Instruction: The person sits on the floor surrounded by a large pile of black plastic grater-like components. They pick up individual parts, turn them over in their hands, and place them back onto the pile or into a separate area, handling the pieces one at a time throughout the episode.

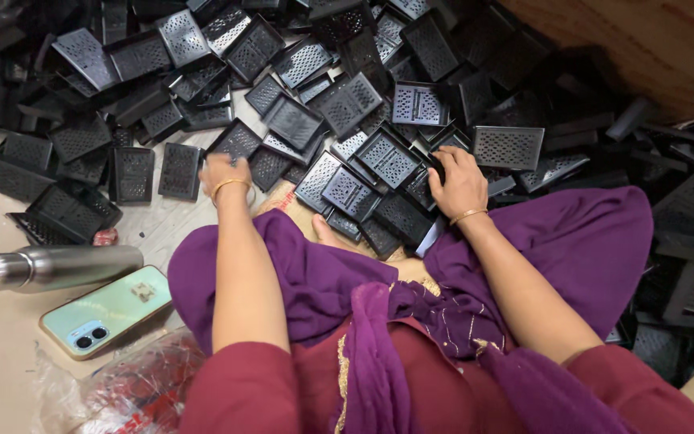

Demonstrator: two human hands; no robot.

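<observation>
A big heap of black perforated plastic trays (347, 104) lies on the floor in front of me. My left hand (222, 173) reaches into its near left edge, blurred, fingers down on a tray; whether it grips one I cannot tell. My right hand (458, 183) rests on the heap, fingers curled over the edge of a black tray (419, 189). Both wrists wear a thin gold bangle. A purple cloth (572, 233) covers my lap, over maroon clothing.
A steel bottle (50, 267) lies on the floor at the left. A pale green phone (110, 309) lies face down beside it, above a crumpled clear plastic bag (122, 394). A brown cardboard box wall (644, 40) stands at the top right.
</observation>
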